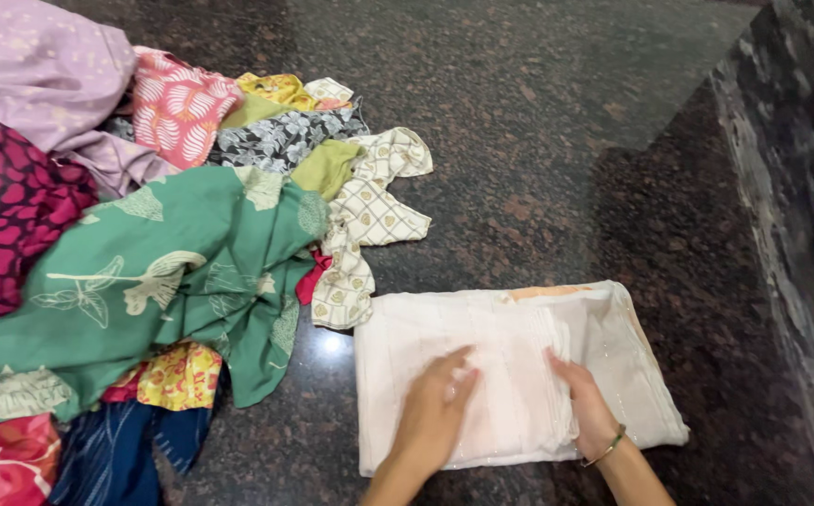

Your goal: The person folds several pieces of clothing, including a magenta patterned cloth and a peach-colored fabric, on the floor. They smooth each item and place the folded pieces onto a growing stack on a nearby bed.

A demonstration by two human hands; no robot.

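A folded white cloth (510, 375) lies flat on the dark stone counter (566, 141), its long axis running left to right across the view, just right of a heap of coloured clothes (145, 253). Both hands rest on top of it. The left hand (433, 412) lies palm down near the cloth's middle, fingers straight and close together, pointing up and to the right. The right hand (583, 403) sits just right of centre, fingers slightly curled against the edge of a folded layer, pressing rather than pinching. The hands are near each other, the cloth directly beneath both.
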